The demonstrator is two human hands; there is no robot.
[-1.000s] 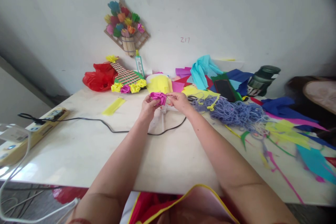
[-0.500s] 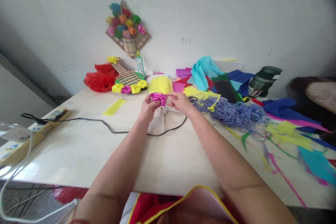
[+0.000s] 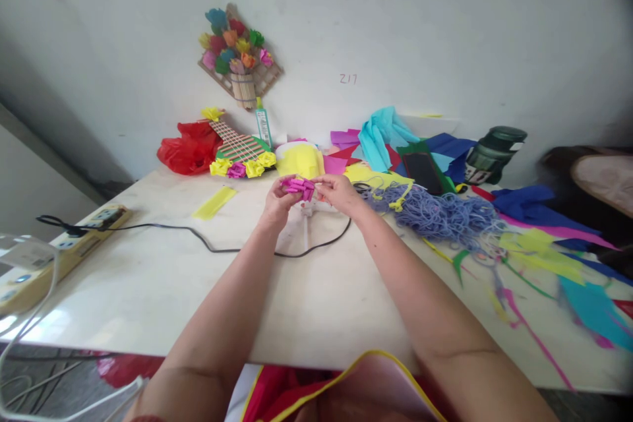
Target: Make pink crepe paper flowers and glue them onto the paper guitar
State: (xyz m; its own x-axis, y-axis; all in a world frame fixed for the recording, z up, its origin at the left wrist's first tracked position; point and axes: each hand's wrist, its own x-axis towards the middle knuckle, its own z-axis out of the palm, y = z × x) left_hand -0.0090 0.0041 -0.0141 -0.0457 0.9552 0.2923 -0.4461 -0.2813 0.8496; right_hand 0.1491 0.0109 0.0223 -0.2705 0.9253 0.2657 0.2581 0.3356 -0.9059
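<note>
Both my hands meet above the middle of the white table (image 3: 148, 277). My left hand (image 3: 277, 201) is closed around a small magenta folded-paper flower (image 3: 298, 186). My right hand (image 3: 336, 192) pinches the flower's right side with its fingertips. Beneath the hands lies a white object, mostly hidden, with a black cable (image 3: 208, 242) running off to the left. A pile of lilac yarn (image 3: 440, 214) lies just right of my right hand.
A power strip (image 3: 74, 241) sits at the left edge. At the back lie a red bag (image 3: 185, 148), a woven craft with paper flowers (image 3: 242, 155), a glue bottle (image 3: 263, 124), coloured paper sheets (image 3: 380, 138) and a dark jar (image 3: 492, 153). Paper scraps (image 3: 548, 257) cover the right side.
My hands have kept their place and only shifted slightly around the magenta flower. The view has tilted a little.
</note>
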